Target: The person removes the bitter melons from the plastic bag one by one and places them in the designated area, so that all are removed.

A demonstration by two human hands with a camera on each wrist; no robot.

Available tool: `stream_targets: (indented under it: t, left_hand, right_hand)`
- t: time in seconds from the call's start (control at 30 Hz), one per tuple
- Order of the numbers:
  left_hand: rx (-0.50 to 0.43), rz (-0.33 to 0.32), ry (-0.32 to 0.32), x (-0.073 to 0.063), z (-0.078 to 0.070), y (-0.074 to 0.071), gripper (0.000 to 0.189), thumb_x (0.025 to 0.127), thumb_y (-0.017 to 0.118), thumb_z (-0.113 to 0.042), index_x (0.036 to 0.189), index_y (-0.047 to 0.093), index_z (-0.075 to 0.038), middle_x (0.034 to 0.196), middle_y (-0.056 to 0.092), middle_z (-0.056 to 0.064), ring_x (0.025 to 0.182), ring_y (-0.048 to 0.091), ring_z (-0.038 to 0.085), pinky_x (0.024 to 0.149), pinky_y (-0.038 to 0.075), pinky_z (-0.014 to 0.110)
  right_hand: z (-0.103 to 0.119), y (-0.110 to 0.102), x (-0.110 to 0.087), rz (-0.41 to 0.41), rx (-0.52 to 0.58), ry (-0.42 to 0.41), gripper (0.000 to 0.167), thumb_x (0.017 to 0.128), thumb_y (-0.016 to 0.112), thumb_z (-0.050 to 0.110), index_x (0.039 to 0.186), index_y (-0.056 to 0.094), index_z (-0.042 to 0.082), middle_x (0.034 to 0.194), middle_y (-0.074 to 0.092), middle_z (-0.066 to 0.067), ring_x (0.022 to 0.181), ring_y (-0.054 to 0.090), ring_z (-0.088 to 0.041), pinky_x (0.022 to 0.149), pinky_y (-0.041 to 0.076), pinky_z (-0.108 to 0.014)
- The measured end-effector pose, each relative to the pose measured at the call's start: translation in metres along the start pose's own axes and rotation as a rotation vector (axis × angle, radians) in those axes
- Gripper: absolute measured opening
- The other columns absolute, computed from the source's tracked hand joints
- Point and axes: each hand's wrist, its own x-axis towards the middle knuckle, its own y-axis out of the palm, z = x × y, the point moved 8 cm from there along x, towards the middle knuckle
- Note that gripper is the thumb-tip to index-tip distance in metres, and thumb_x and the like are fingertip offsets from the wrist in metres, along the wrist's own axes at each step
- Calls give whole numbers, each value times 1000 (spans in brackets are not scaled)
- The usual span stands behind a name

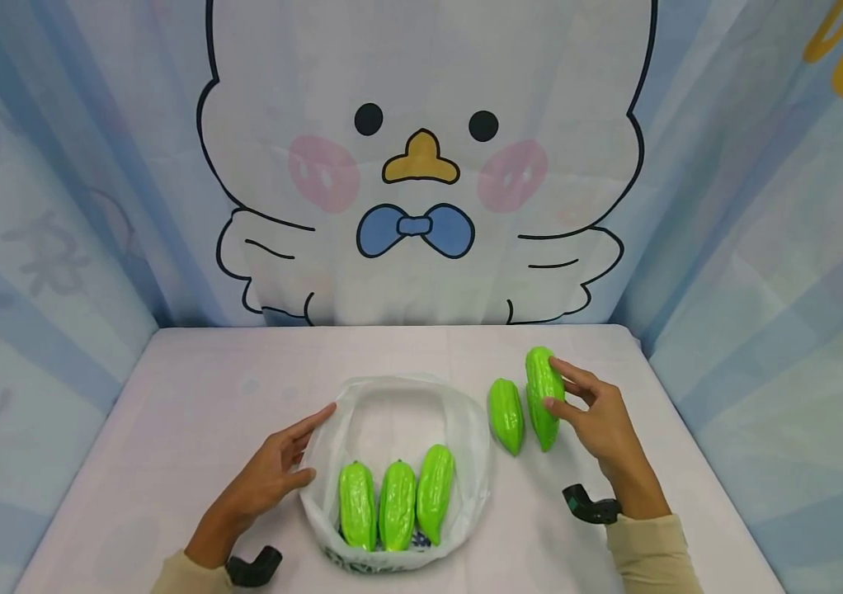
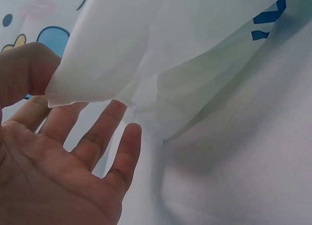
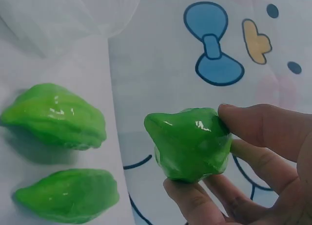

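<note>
Someone's right hand (image 1: 603,421) has a bumpy green vegetable (image 1: 543,381) pinched between thumb and fingers, opened only as wide as its body. It's up above the right part of the desk (image 1: 206,396), and from over the person's head it covers most of another green one (image 1: 546,434) underneath; just the lower end peeks out. The right wrist view sorts them out, with the held one seen nearly end-on and two lying on the desk, one of them the neighbour (image 1: 506,417) nearer the bag.

The left hand (image 1: 269,474) has its fingers relaxed and well parted, touching the side of the white plastic bag (image 1: 473,470); close up, some fingertips disappear behind the cloudy film. Three more vegetables (image 1: 397,505) lie side by side in the bag, which stands open. Its green print is crumpled along the bottom, and I can't read it. Both sleeves (image 1: 652,549) run out of sight at the bottom.
</note>
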Motion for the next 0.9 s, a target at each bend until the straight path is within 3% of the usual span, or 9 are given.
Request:
stream_targets:
  t: [0.33, 0.6, 0.9]
  left_hand:
    - [-14, 4, 18, 0, 0, -1, 85, 97, 72, -8, 169, 31, -22, 177, 26, 7, 158, 36, 39, 121, 35, 68]
    - [-9, -5, 5, 1, 0, -1, 88, 93, 70, 0, 169, 32, -22, 177, 27, 6, 157, 38, 43, 120, 39, 67]
    - [10, -6, -3, 0, 1, 0, 88, 92, 67, 3, 169, 32, -23, 177, 27, 6, 158, 36, 41, 121, 38, 67]
  right_hand:
    - [-30, -24, 2, -24, 20, 54, 69, 100, 72, 8, 163, 45, 17, 174, 33, -11, 156, 39, -37, 125, 35, -62]
    - [-57, -31, 6, -24, 37, 112, 71, 99, 72, 6, 164, 44, 15, 176, 28, -12, 159, 34, -40, 126, 29, -67]
    - [-87, -35, 10, -22, 18, 189, 72, 101, 69, 7, 165, 39, 15, 177, 22, -15, 160, 33, -40, 127, 33, -58]
